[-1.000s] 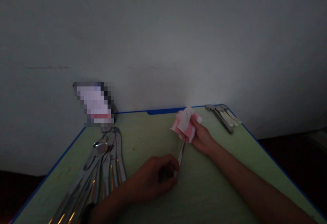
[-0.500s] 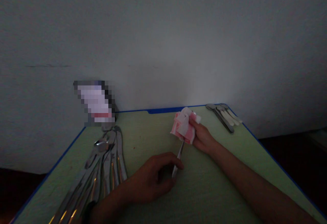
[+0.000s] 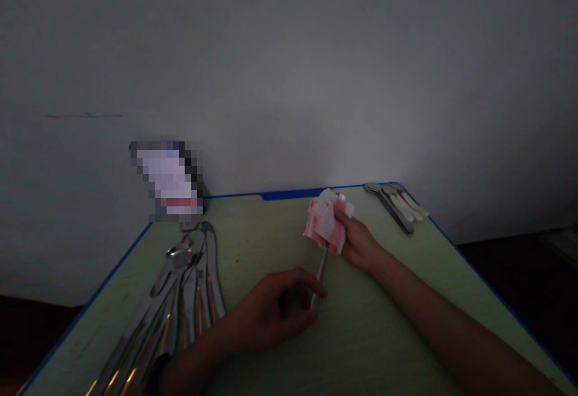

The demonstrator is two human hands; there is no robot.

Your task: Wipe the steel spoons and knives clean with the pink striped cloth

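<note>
Left hand: half curled, a wide gap inside its bend; thumb and forefinger [image 3: 292, 303] hold the handle end of a utensil.
Right hand: closed on a cloth [image 3: 326, 221], thumb on top [image 3: 359, 242].
Cloth: one, pink and white, bunched around the utensil's far end, at 1 o'clock from the desk's centre.
Utensil: one between the hands, metal [image 3: 322, 266], its handle pointing to about 7 o'clock; a bright bit shows past the cloth.
Left pile: several metal utensils [image 3: 180, 300] at 9 o'clock, overlapping, too many to count surely; one shiny spoon head [image 3: 179, 255] on top.
Right pile: at 2 o'clock, three white handles [image 3: 409, 208], plus overlapping dark ones [image 3: 397, 215].
Screen: one, pixelated [image 3: 167, 179], at 10 o'clock.
Desk: one, pale green, blue-edged [image 3: 257, 227].
</note>
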